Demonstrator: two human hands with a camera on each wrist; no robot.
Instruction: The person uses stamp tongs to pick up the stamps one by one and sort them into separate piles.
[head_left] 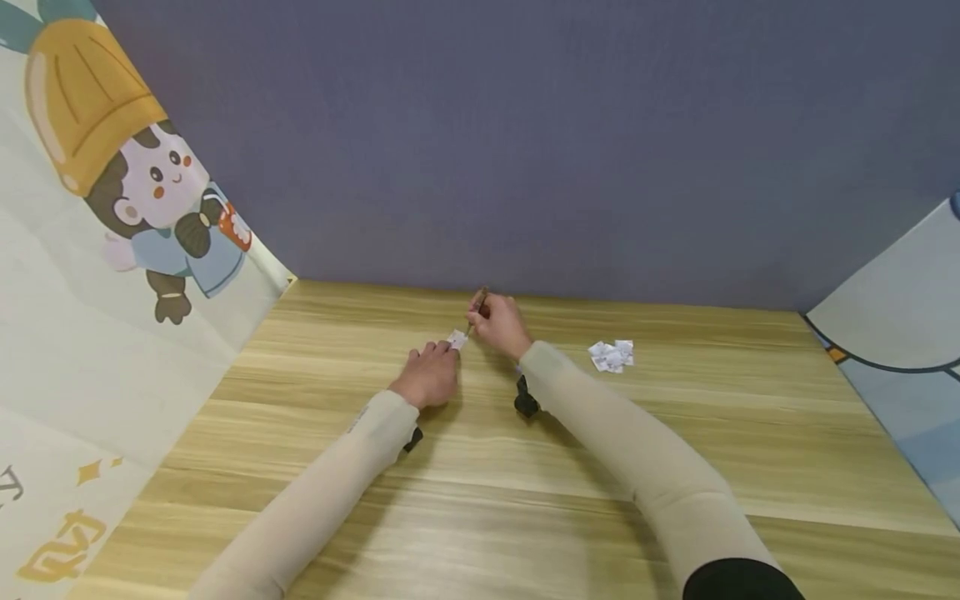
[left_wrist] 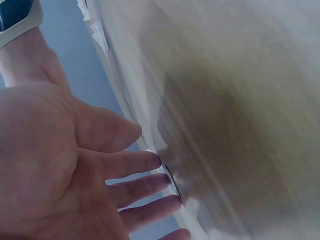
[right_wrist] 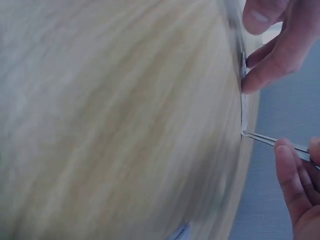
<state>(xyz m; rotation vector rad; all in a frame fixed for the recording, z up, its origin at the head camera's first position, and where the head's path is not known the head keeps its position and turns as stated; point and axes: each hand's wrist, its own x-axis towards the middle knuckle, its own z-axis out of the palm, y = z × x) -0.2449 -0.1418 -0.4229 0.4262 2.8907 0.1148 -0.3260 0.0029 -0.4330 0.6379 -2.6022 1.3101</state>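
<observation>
A small white paper piece (head_left: 457, 338) with faint marks lies on the wooden table, towards its far edge. The fingertips of my left hand (head_left: 430, 375) rest on it with the fingers fairly straight; in the left wrist view the thumb stands off to the side. My right hand (head_left: 504, 325) pinches a pair of slim metal tweezers (right_wrist: 262, 139) between thumb and fingers. Their tips point down and touch the end of the paper piece in the right wrist view. Whether the tips grip the paper, I cannot tell.
A loose cluster of small white paper pieces (head_left: 612, 357) lies on the table (head_left: 480, 500) to the right of my right hand. Behind the table's far edge rises a dark grey-blue panel (head_left: 525, 150). A cartoon-printed sheet (head_left: 67, 333) borders the left side.
</observation>
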